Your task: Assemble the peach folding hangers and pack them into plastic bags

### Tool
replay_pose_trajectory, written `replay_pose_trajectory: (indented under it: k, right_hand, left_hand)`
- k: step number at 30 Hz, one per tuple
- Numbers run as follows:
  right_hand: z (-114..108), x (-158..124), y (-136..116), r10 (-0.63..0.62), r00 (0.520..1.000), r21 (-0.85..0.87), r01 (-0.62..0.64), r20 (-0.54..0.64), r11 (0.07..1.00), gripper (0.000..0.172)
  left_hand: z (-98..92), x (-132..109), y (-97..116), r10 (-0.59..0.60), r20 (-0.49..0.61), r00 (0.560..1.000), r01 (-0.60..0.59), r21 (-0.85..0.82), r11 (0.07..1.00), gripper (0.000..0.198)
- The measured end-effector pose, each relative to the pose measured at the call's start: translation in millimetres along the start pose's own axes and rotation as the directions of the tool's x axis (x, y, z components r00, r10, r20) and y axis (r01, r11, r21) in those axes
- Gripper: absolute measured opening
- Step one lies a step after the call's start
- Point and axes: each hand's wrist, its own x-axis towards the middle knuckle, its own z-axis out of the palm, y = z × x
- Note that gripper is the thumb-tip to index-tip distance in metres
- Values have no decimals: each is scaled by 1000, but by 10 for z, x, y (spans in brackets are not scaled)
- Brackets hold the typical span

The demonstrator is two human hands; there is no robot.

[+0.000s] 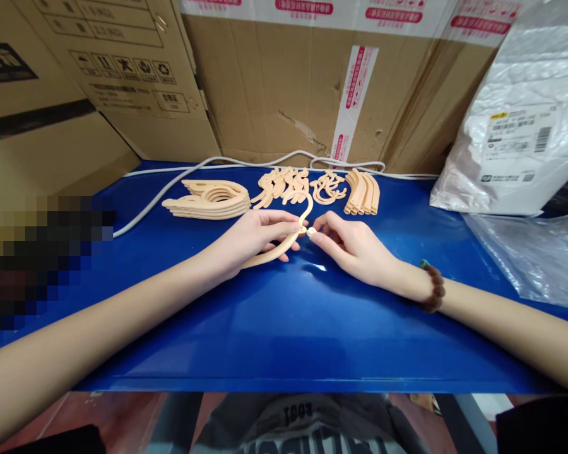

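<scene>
My left hand (258, 236) is closed on a beige plastic hanger part (272, 255), a long curved arm that slants down toward my wrist. A curved hook (308, 205) rises from its upper end, above my fingertips. Between thumb and forefinger, my right hand (355, 243) pinches a small, pale, rounded piece (311, 232); its exact kind is too small to tell. That piece is right beside the hanger part's end, and I cannot tell whether they touch. Both hands are above the middle of the blue table (284, 328).
Behind my hands lie stacked hanger frames (213, 211), a pile of curved hooks (284, 183), small curved pieces (329, 187) and short curved tubes (362, 192). A white cable (170, 183) runs along the back before cardboard boxes (284, 88). At right stands a white parcel bag (497, 151).
</scene>
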Motion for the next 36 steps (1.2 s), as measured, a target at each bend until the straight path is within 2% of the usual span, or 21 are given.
replay_pose_trajectory:
  k: [2,5,11,20,26,36]
  right_hand:
    - [6,-12,0,-2,999,-47,4,40,999,33]
    - [10,-23,12,-30,999,-90,34,36,995,32]
    - [-3,-19,10,-127,992,-60,128,17,990,26]
    - [4,-16,40,-59,998,-70,60,11,996,29]
    - [11,-21,45,-110,994,-23,110,-4,994,27]
    - [4,-36,28,-118,993,-2,118,2,993,32]
  left_hand:
    - [-9,2,-2,11,17,1000,-11,-15,1000,20]
    - [-23,5,-15,10,40,999,-9,-20,1000,22]
    - [-39,10,-4,-47,46,998,49,-43,998,18]
    - [-71,33,1,-101,86,991,104,-33,994,16]
    - [-46,16,-1,-101,134,986,105,-21,994,15]
    - [-48,23,7,-126,132,983,132,-34,991,12]
